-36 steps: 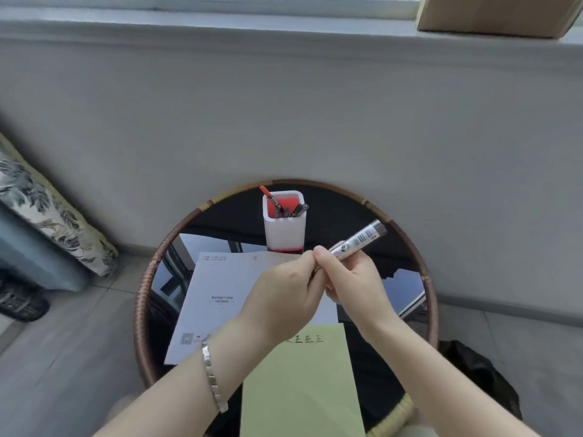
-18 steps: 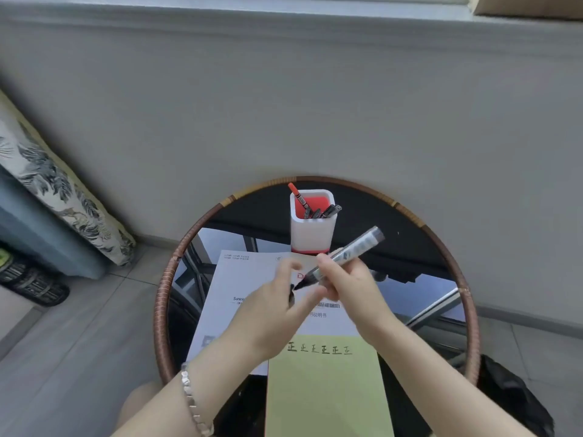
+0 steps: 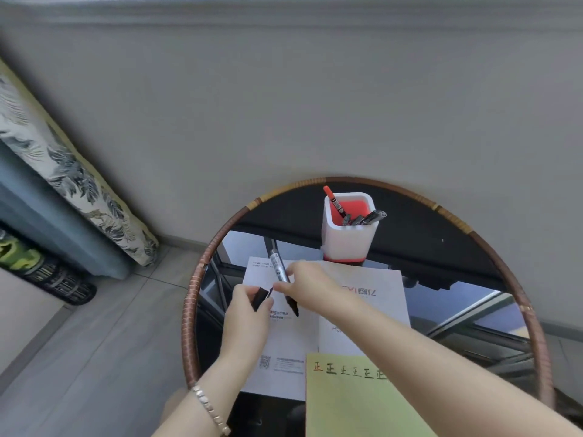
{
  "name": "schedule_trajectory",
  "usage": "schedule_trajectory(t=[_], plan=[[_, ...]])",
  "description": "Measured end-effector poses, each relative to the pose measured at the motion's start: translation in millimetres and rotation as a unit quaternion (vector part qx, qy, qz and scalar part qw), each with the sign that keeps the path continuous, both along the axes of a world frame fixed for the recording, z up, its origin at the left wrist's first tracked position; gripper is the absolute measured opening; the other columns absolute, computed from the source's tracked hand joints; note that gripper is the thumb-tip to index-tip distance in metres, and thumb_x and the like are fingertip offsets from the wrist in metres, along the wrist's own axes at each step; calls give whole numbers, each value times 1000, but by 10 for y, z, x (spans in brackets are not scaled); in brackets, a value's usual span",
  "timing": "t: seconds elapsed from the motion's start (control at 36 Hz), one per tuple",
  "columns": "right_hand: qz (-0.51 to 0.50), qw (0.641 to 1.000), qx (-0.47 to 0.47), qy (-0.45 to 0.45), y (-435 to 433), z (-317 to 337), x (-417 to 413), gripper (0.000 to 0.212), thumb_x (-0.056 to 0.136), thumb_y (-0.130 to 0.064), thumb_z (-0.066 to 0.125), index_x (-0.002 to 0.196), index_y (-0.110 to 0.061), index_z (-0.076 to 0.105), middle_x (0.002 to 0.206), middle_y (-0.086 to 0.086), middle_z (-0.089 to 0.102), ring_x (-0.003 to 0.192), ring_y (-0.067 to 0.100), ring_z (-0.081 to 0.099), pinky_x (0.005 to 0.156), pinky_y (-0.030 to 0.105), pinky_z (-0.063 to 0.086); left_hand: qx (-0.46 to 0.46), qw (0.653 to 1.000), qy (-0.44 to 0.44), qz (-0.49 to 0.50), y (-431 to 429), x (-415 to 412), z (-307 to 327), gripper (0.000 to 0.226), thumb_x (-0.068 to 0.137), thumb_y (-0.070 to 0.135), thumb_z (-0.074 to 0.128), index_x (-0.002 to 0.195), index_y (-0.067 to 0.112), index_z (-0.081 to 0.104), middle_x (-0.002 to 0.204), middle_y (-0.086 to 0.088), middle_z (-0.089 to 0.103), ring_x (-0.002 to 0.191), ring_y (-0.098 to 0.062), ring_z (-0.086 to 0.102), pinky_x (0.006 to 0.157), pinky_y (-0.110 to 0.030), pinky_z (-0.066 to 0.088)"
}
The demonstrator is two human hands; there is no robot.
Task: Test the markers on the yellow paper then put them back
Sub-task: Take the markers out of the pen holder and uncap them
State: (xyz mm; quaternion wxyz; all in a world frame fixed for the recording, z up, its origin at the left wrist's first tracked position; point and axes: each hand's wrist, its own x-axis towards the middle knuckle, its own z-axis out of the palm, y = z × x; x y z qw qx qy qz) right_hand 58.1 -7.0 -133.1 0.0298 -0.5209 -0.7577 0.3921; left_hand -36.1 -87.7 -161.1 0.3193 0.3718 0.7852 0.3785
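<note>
The head view looks down on a round glass tabletop (image 3: pixel 473 263) with a woven rim, set against a grey wall. The right hand (image 3: pixel 310 283) pinches a grey marker (image 3: pixel 281 275) between thumb and fingers, its dark tip pointing down toward the near edge, above a white printed sheet (image 3: pixel 362 310) lying in the middle of the tabletop. The left hand (image 3: pixel 247 313), a bracelet (image 3: pixel 209 408) on its wrist, has its fingers closed on a black cap (image 3: pixel 261 298), held just left of the marker's tip and seemingly apart from it. The yellow paper (image 3: pixel 356 408) lies at the near edge, overlapping the white sheet, with a row of small written marks along its top. A white holder (image 3: pixel 348 241) with a red inside stands near the far edge, with a red marker (image 3: pixel 334 201) and several dark ones in it.
</note>
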Motion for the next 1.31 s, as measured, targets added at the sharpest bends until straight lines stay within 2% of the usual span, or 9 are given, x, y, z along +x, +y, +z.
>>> schedule_trajectory(t=[0.17, 0.28, 0.44, 0.61, 0.75, 0.89, 1.06, 1.19, 1.31], plan=[[-52, 998, 23, 14, -20, -193, -179, 26, 88, -27, 57, 102, -5, 58, 98, 14, 63, 88, 29, 59, 63, 29, 39, -54, 988, 145, 10, 115, -55, -128, 21, 91, 24, 55, 107, 11, 54, 114, -7, 48, 109, -22, 43, 90, -34, 42], [-69, 997, 33, 17, -54, -251, -157, 28, 89, -28, 54, 102, -4, 57, 104, 15, 64, 91, 29, 58, 65, 29, 38, -58, 985, 161, 9, 159, -40, -115, 34, 91, 33, 53, 115, 9, 50, 115, -9, 49, 106, -23, 48, 85, -35, 46], [-84, 996, -6, 37, -89, -240, -55, 37, 93, -24, 47, 123, -4, 50, 123, 16, 58, 111, 30, 54, 89, 32, 43, -63, 986, 154, -8, 179, -20, -52, 37, 95, 31, 43, 124, 10, 48, 119, -10, 50, 100, -26, 55, 83, -41, 50], [-43, 998, -30, 37, -146, -166, 92, 40, 91, -21, 48, 130, -11, 46, 125, 10, 57, 112, 23, 54, 83, 26, 41, -57, 984, 165, -40, 99, -40, 22, 31, 96, 21, 42, 122, 8, 50, 120, -9, 49, 88, -17, 49, 72, -30, 41], [-8, 990, 125, 58, -106, 198, 373, 32, 89, -15, 51, 120, -11, 57, 112, 5, 62, 100, 18, 55, 85, 25, 41, -60, 982, 168, -64, 78, -94, 71, 42, 95, 22, 43, 137, 16, 39, 132, -7, 44, 103, -19, 52, 76, -29, 46], [-61, 892, 445, 51, 205, 690, 757, 18, 80, -10, 60, 96, -8, 68, 94, 10, 62, 93, 32, 52, 79, 36, 43, -45, 977, 193, -83, 75, -63, 186, 43, 94, 21, 44, 137, 16, 38, 136, -7, 40, 121, -22, 43, 92, -36, 46], [-17, 912, 388, -128, 462, 755, 883, 42, 86, -39, 57, 124, -20, 54, 117, 4, 57, 114, 28, 37, 90, 36, 30, 11, 977, 183, -110, 96, 54, 387, 36, 95, 21, 44, 130, 18, 46, 131, 0, 45, 121, -16, 43, 93, -32, 44], [5, 910, 403, -101, 524, 554, 787, 25, 90, -31, 53, 105, -18, 68, 105, 4, 67, 102, 25, 50, 86, 34, 32, 39, 977, 170, -126, 88, 122, 489, 29, 95, 18, 44, 124, 18, 52, 125, 3, 55, 103, -6, 49, 79, -20, 39], [-35, 885, 464, -4, 484, 573, 824, 17, 86, -22, 60, 90, -11, 73, 94, 7, 69, 95, 27, 54, 80, 32, 30, 57, 978, 150, -135, 83, 159, 548, 29, 96, 18, 44, 124, 18, 51, 125, 4, 55, 105, -5, 49, 83, -18, 39]])
